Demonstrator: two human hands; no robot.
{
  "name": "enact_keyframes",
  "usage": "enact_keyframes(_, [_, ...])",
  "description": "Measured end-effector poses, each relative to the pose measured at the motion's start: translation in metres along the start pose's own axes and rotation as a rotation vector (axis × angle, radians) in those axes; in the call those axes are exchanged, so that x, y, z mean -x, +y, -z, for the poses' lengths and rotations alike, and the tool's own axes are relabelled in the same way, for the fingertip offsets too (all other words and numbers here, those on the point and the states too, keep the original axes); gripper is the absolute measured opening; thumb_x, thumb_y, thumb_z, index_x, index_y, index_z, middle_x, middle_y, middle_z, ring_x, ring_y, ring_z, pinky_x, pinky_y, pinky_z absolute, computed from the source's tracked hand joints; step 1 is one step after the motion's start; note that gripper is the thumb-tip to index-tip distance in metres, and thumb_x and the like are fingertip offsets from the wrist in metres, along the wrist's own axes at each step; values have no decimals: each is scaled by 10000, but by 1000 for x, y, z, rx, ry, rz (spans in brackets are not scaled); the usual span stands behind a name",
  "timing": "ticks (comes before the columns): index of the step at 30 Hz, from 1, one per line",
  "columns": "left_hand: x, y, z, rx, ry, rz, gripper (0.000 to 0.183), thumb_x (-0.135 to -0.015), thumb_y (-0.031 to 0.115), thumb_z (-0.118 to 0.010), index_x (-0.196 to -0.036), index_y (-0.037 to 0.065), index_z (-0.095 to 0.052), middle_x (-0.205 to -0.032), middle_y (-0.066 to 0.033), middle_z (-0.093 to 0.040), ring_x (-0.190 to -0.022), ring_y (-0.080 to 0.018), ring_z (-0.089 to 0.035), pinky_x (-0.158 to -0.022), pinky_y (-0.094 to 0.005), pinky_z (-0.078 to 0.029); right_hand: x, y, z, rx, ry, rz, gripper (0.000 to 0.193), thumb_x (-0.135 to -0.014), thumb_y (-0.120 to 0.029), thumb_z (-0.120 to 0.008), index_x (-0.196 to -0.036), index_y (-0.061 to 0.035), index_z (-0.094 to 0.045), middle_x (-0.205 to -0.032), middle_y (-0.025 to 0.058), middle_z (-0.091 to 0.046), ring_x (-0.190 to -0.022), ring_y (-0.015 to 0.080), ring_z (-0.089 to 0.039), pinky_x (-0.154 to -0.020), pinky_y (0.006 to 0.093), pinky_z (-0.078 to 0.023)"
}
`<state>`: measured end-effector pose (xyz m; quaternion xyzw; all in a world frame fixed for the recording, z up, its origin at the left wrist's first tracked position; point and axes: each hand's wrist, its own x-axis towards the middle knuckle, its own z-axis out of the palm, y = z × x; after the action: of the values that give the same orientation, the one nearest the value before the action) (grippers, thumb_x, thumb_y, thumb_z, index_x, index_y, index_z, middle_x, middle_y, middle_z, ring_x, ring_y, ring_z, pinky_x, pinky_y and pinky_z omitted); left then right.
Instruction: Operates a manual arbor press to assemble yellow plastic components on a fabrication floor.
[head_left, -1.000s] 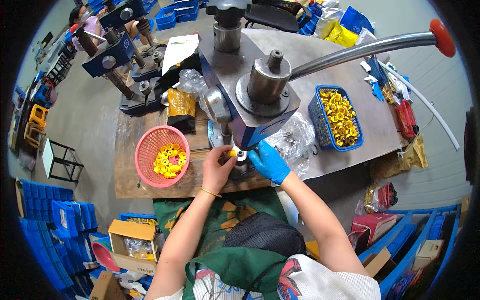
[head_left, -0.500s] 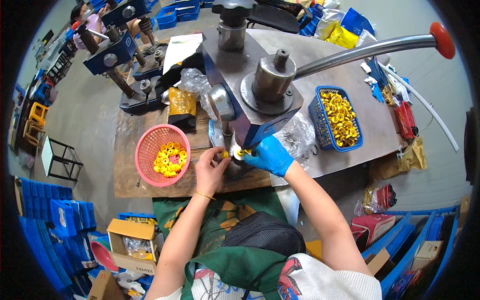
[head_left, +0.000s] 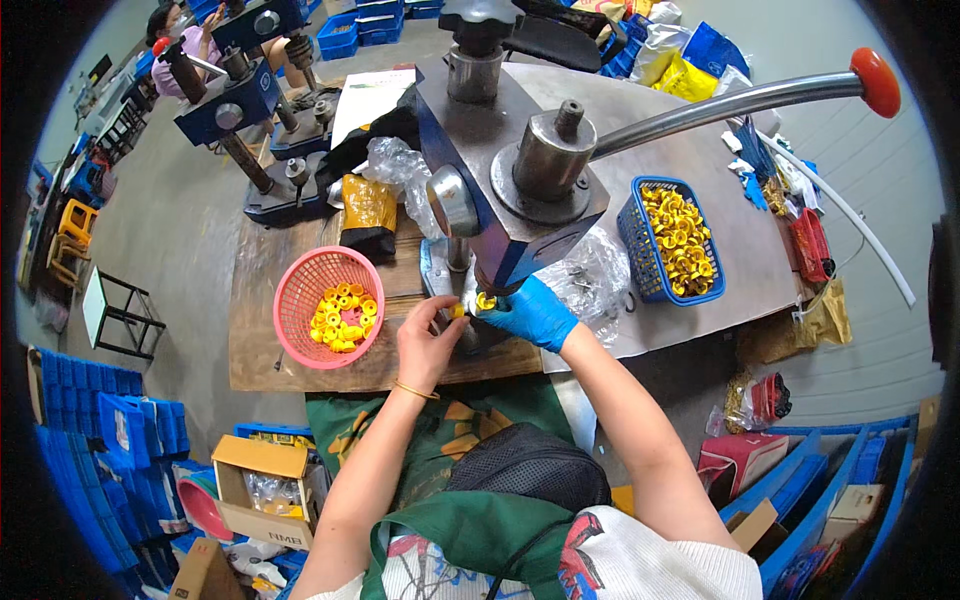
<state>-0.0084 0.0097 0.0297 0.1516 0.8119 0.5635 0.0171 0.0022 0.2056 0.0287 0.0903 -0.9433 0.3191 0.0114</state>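
Observation:
Under the head of the hand press (head_left: 500,170), my two hands meet at its lower fixture. My bare left hand (head_left: 430,338) pinches a small yellow cap-like piece (head_left: 458,311) between thumb and fingertips. In a blue glove, my right hand (head_left: 538,314) holds another yellow piece (head_left: 486,300) at its fingertips, close beside the pale seat of the fixture. Whether that piece touches the seat I cannot tell. A pink basket (head_left: 282,318) with several yellow pieces stands left of my hands. Right of the press, a blue basket (head_left: 636,262) holds a heap of yellow pieces with darker, metallic-looking parts.
The press's long lever (head_left: 730,108) with a red knob reaches out to the right. Clear plastic bags (head_left: 590,280) and a tape-wrapped bundle (head_left: 367,212) lie by the press. Further presses (head_left: 230,115) and a person (head_left: 185,50) are at the far left.
My right hand has lifted its yellow piece slightly off the pale seat, which shows more now. My left hand keeps its piece and has edged right. The whole view has shifted a little.

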Motion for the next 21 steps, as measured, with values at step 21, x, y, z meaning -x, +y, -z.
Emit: enact_keyframes(21, [4, 7, -7, -194, -173, -122, 456, -719, 97, -653, -1157, 86, -527, -929, -108, -550, -762, -251, -560, -660, -326, -464, 122, -89, 229, -177, -360, -190, 875, -768, -269, -651, -1379, 39, -106, -1429, 192, -181, -1328, 218, -163, -1074, 345, -122])
